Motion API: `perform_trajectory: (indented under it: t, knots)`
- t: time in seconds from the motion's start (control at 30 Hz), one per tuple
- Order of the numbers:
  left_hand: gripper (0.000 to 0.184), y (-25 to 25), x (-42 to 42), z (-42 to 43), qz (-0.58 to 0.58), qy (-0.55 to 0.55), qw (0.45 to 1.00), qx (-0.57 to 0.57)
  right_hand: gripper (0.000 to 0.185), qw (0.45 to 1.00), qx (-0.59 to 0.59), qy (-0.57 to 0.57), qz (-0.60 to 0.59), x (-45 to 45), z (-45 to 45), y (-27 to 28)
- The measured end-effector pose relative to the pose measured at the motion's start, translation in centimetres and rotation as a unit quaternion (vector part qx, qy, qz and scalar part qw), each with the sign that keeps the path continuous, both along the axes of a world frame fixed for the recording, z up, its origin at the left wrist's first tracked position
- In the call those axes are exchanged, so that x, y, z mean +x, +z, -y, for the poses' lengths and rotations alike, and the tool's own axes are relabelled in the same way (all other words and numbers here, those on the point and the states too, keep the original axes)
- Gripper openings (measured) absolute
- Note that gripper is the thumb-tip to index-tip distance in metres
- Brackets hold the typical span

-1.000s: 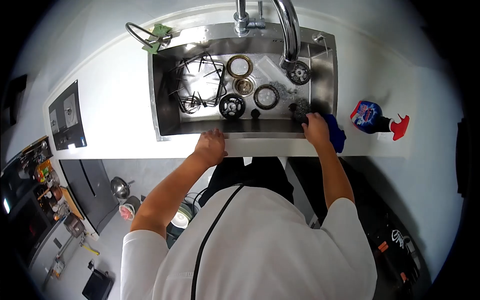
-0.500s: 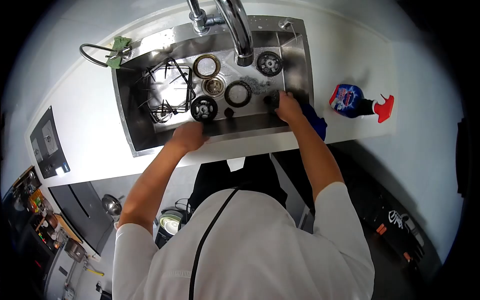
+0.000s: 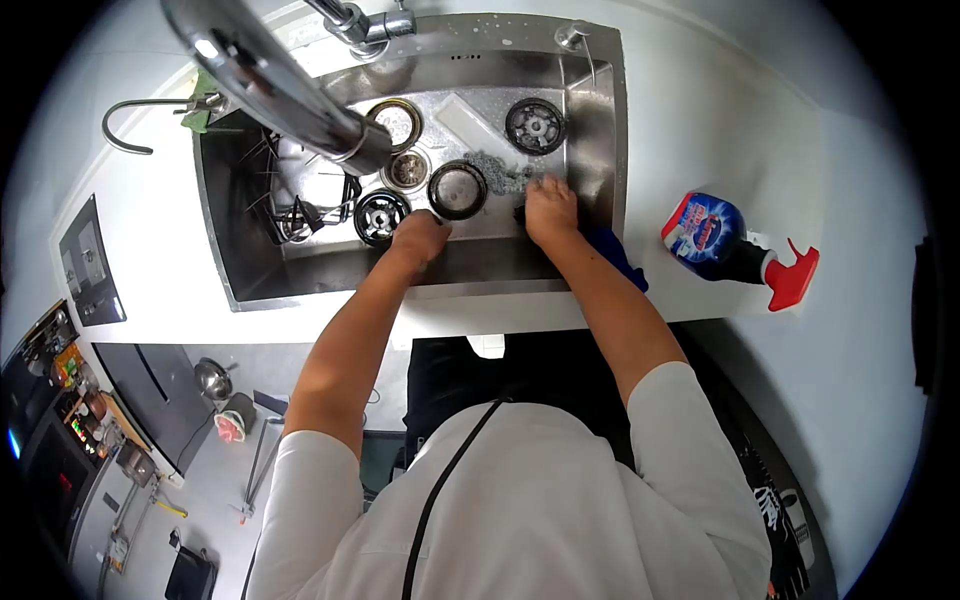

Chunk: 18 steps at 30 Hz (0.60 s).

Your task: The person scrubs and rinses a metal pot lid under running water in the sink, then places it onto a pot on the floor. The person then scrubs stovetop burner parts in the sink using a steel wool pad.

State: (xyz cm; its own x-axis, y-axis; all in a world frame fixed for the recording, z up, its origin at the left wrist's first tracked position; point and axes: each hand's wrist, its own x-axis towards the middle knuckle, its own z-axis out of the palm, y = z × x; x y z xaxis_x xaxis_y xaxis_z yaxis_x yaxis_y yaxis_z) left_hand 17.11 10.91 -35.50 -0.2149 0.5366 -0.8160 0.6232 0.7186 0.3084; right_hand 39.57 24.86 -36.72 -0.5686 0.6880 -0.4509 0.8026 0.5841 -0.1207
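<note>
A rectangular sink (image 3: 420, 279) of shiny metal is set in the smooth white counter (image 3: 690, 130). In it are contained a thin black wire rack (image 3: 342, 212), two round black burner parts with holes, a brass-coloured ring (image 3: 397, 122), a dark ring (image 3: 458, 190) and a flat pale strip (image 3: 474, 128). Grey wet residue (image 3: 490, 170) is spread near the right hand (image 3: 552, 210). This hand is lowered palm down, with fingers bent over a rough dark pad (image 3: 519, 214), which is mostly hidden on the sink floor. By the left hand (image 3: 420, 238), turned inward, a small dark piece (image 3: 438, 221) is nearly covered. The hands are held apart from each other; whether anything is gripped cannot be told. On the counter, a blue plastic bottle (image 3: 708, 236) with red trigger is laid sideways.
</note>
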Motion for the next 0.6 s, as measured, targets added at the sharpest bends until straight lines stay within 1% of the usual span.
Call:
perform_trajectory:
  t: [0.03,0.07,0.13,0.17,0.27,0.37,0.47,0.57,0.6]
  knots:
    - [0.041,-0.3,0.3,-0.4,-0.020,0.001,1.000,-0.005,0.030,0.997,0.043,0.016,-0.068,-0.5,0.2,-0.4]
    - [0.042,-0.7,0.5,-0.8,-0.041,0.000,0.999,-0.009,0.029,0.993,0.041,0.011,-0.106,-1.2,0.2,-0.9]
    - [0.042,-0.2,0.7,-1.5,-0.045,0.037,0.998,-0.016,0.027,0.984,0.034,-0.003,-0.176,-2.2,0.5,-2.0]
    - [0.043,0.1,0.9,-1.8,-0.046,0.056,0.997,-0.019,0.029,0.991,0.003,-0.002,-0.134,-2.4,0.3,-2.4]
    - [0.043,-1.4,0.7,-1.0,-0.060,0.049,0.997,-0.002,0.035,0.996,-0.093,0.008,-0.008,-2.9,0.0,-4.2]
    - [0.041,-0.8,0.6,-1.1,-0.038,0.063,0.996,-0.052,0.038,0.994,-0.095,-0.044,-0.038,-2.2,-0.1,-3.4]
    - [0.041,-1.1,1.0,-0.9,-0.047,0.077,0.996,-0.023,0.040,0.953,-0.202,-0.209,-0.086,-2.3,-1.7,-0.9]
    - [0.042,-1.5,1.4,-0.9,-0.041,0.062,0.997,0.015,0.039,0.909,-0.223,-0.281,-0.214,-1.0,-2.8,-0.8]
    - [0.042,-1.3,1.6,-1.1,-0.037,0.062,0.997,0.028,0.037,0.843,-0.299,-0.363,-0.261,-0.8,-3.1,0.3]
